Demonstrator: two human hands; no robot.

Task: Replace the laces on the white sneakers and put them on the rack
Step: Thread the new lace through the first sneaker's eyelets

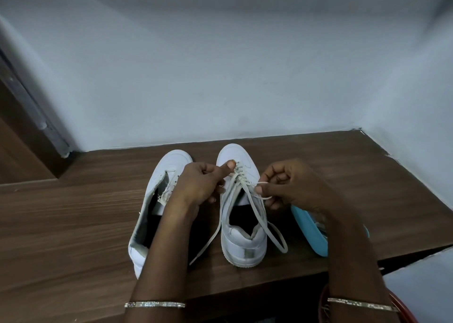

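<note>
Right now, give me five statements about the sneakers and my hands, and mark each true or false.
1. The right sneaker carries a lace. True.
2. The left sneaker is fully laced. False: it shows no lace.
3. The right hand pinches a loop of the lace. True.
4. The sneakers' toes point at the person. False: they point at the wall, heels toward the person.
5. The left hand lies flat on the shelf. False: its thumb holds the lace near the right sneaker's toe.
</note>
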